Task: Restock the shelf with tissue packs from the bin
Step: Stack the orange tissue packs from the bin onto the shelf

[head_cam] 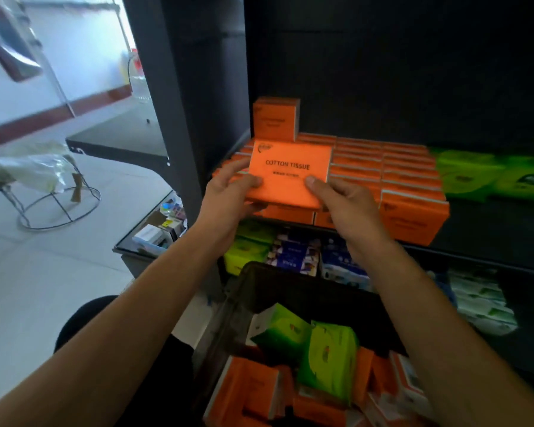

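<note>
Lowering the orange cotton tissue pack flat and square onto the orange rows of the shelf should be seating it cleanly. At centre frame, the left hand and right hand are pinching its near corners, thumbs on top, the pack jutting away beyond them.

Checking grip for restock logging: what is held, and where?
Both hands hold the orange tissue pack by its near corners: left hand at the left, right hand at the right.

Fingers of the right hand are hidden under the cotton tissue pack, whose small print is illegible. The bin is cut off by the bottom edge.
</note>
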The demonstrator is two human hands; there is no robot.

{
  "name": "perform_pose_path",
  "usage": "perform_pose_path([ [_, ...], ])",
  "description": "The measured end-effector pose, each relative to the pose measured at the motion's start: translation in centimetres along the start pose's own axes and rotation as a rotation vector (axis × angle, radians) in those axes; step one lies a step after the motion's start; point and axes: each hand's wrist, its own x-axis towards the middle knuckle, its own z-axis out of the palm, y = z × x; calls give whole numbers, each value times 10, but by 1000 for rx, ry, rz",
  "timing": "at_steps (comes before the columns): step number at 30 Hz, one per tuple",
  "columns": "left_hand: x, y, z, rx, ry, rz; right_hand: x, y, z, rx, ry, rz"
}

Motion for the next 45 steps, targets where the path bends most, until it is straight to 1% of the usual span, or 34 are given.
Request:
perform_pose_path([
  [5, 50, -1, 3, 25, 43, 164, 47, -7, 5, -148, 53, -60],
  [9, 99, -9, 1, 160, 36, 255, 92, -13, 9, -212, 63, -61],
  [11, 126, -10, 1, 220, 46, 282, 118, -11, 13, -241, 82, -55],
  [16, 191, -13, 5, 253, 76, 299, 185, -8, 26, -283, 92, -40],
  [18, 206, -20, 3, 339, 116, 322, 206, -4, 38, -315, 115, -58],
  [20, 216, -25, 3, 454, 152, 397, 223, 1, 46, -328, 153, -58],
  [22, 224, -29, 5, 583, 116, 431, 236, 7, 51, -352, 166, -33],
  [24, 233, -33, 8, 680, 45, 403, 245, 11, 55, -363, 161, -15],
  [26, 240, -36, 10, 703, -8, 342, 253, 16, 56, -378, 165, -14],
  [29, 244, -41, 11, 714, -19, 299, 260, 24, 61, -422, 158, -3],
  [33, 244, -42, 10, 711, -12, 253, 262, 31, 64, -403, 231, 31],
  [35, 243, -39, 12, 711, -26, 242, 260, 31, 64, -409, 240, 46],
  [39, 236, -34, 20, 727, -73, 237, 255, 31, 63, -410, 217, 72],
  [41, 233, -33, 22, 725, -96, 227, 251, 30, 58, -372, 200, 81],
  [45, 228, -27, 25, 675, -122, 183, 240, 26, 49, -271, 110, 123],
])
